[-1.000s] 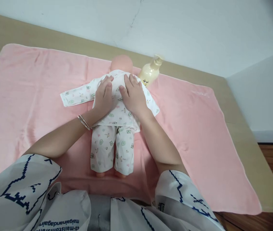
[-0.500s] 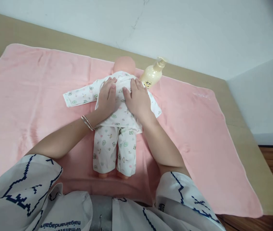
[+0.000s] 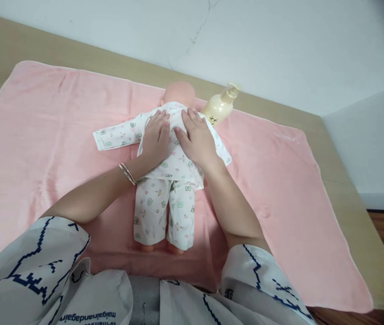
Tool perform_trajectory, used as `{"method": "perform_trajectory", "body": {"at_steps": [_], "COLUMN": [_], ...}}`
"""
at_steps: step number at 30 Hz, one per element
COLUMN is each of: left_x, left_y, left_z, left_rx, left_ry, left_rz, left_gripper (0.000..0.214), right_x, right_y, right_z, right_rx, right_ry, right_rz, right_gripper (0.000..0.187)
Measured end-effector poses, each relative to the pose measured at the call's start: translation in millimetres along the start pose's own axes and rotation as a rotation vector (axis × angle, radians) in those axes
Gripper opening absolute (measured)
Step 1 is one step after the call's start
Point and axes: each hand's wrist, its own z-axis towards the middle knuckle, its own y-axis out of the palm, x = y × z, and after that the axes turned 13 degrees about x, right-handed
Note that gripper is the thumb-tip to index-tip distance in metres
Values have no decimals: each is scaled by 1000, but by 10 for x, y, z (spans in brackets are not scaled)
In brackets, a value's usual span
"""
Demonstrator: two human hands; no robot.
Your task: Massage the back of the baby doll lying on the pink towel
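Hands (image 3: 156,137) (image 3: 197,143) (two) on one doll (image 3: 149,210), one bottle (image 3: 219,107)

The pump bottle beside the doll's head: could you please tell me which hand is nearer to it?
Right. The right hand lies flat on the doll's torso, fingertips near the pump bottle; the left hand lies on the doll's far side from it.

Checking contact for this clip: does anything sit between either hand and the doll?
Only the printed top on the doll: left hand and right hand lie flat on it. The pump bottle stands aside.
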Motion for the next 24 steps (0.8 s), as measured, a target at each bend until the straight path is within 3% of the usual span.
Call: {"method": "perform_trajectory", "body": {"at_steps": [3,7,11,15,18,24], "left_x": [-1,-37,-20,64,99,86], "left_y": [2,18,8,-38,-68,-54], "left_z": [-7,10,15,-19,-38,-30], "left_rx": [14,-29,-65,-36,-51,-101], "left_ry": [2,-36,-37,67,142,85], "left_rz": [-2,12,51,94,114,227], "left_gripper": [77,83,87,64,45,43], "right_x": [-161,-348,-200,-44,-133,-253], "right_y": [-25,-35,16,32,-8,-46], "right_z": [-113,-206,-94,-7,-67,-122], "right_rx": [39,5,-20,8,30,30], "right_ry": [83,15,-67,32,125,124], "right_rz": [-77,-117,-14,5,-111,-213], "right_gripper": [65,58,55,62,66,63]}}
